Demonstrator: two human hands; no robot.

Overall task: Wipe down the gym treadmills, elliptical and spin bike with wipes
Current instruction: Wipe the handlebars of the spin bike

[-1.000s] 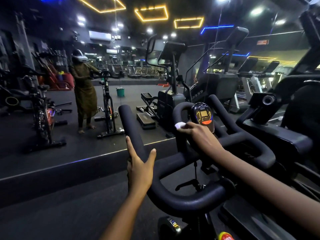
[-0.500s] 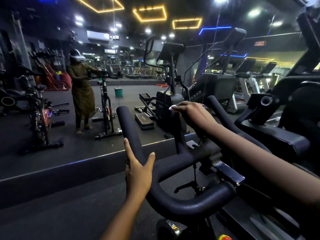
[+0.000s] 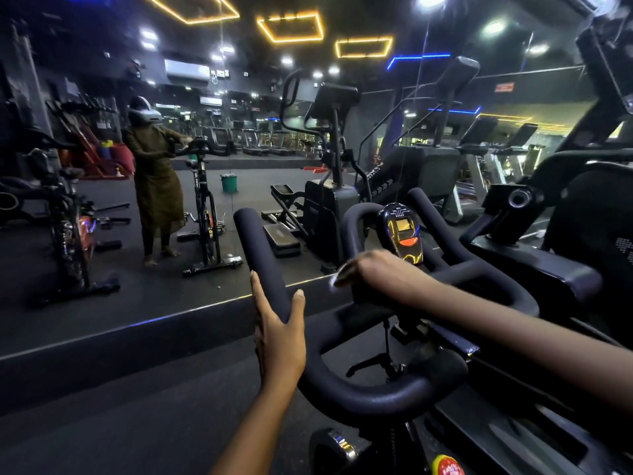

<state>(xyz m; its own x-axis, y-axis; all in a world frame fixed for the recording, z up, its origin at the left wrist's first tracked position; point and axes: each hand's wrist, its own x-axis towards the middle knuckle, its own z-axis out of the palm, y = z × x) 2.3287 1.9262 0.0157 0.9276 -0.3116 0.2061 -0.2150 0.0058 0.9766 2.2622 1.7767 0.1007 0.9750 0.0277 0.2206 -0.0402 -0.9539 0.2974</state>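
Trouble could come from the little screen (image 3: 400, 233) on the spin bike (image 3: 337, 447). It sits just beside the right hand (image 3: 376, 279), and a wet wipe (image 3: 334, 280) rubbed over it might get water inside or push a button.

The right hand is curled over the inner loop of the handlebar (image 3: 370, 399). A pale, blurry bit at its fingertips looks like the wipe. The wipe is small, so it could slip out and drop to the floor.

The left hand (image 3: 279, 334) holds the left horn of the handlebar, thumb on one side and fingers on the other. I think this keeps the bike steady, and letting go could make it wobble.

A round red and yellow sticker (image 3: 447, 466) low on the bike has words, but they are too small to read. A red sign (image 3: 503, 86) far off is too blurry as well.
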